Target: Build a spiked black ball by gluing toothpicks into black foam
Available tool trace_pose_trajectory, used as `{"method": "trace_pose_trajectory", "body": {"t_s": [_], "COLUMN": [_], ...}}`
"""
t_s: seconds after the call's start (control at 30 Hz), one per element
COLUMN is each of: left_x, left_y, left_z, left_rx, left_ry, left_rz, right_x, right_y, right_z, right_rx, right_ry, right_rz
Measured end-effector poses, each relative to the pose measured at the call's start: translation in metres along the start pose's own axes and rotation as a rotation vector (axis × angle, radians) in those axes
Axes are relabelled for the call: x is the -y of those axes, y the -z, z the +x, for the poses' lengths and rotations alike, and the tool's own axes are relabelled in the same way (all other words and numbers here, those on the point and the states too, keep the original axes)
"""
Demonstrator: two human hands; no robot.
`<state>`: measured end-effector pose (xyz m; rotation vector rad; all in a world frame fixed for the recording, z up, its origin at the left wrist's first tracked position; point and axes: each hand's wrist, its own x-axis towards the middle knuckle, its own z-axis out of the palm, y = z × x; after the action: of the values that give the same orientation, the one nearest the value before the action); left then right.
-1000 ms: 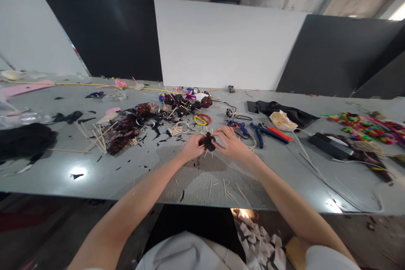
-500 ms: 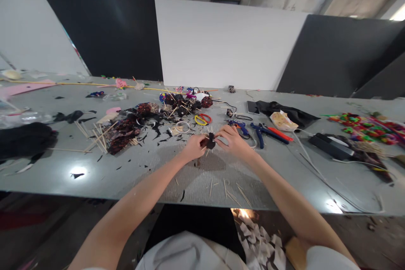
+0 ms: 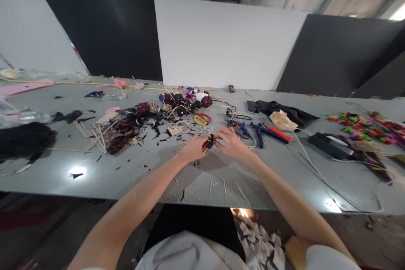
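Between my two hands, just above the table, is a small black piece with thin wooden sticks poking out of it. My left hand is closed on its left side. From the right, my right hand pinches it with the fingertips, which hide part of it. Several loose wooden sticks lie on the table nearer to me. Just beyond my hands are a yellow and a red ring and a pale ring.
Black stick-studded balls are heaped at the back. A glue gun, blue-handled pliers and an orange-red tool lie to the right. Sticks and dark mesh lie left. White and black panels stand behind the table.
The black piece has turned between my fingers and now shows a narrower side. My hands have drawn slightly closer around it.
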<state>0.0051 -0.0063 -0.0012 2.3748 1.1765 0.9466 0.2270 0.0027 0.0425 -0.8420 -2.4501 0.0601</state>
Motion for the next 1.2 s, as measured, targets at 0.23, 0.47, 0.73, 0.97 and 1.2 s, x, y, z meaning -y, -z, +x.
{"method": "trace_pose_trajectory", "body": {"t_s": [0.23,0.47,0.73,0.97,1.2], "left_x": [0.0000,0.0002,0.0017,0.0034,0.0005], "left_y": [-0.0018,-0.0017,-0.0046,-0.0057,-0.0034], "left_z": [0.0004,0.0000,0.0008,0.0010,0.0016], "left_rx": [0.005,-0.016,-0.030,-0.034,-0.024], "left_ry": [-0.020,-0.009,0.000,0.012,0.024], "left_rz": [0.093,0.039,0.019,0.019,0.025], "right_x": [-0.0019,-0.0059,-0.0068,-0.0050,-0.0023], "right_y": [-0.0026,-0.0049,-0.0029,0.0006,0.0031], "right_z": [0.0002,-0.0009,0.0007,0.0017,0.0016], "right_rx": [-0.008,-0.024,-0.021,0.001,0.034], "right_ry": [0.009,0.120,0.179,0.231,0.241], "right_rz": [-0.036,-0.192,-0.235,-0.274,-0.315]}}
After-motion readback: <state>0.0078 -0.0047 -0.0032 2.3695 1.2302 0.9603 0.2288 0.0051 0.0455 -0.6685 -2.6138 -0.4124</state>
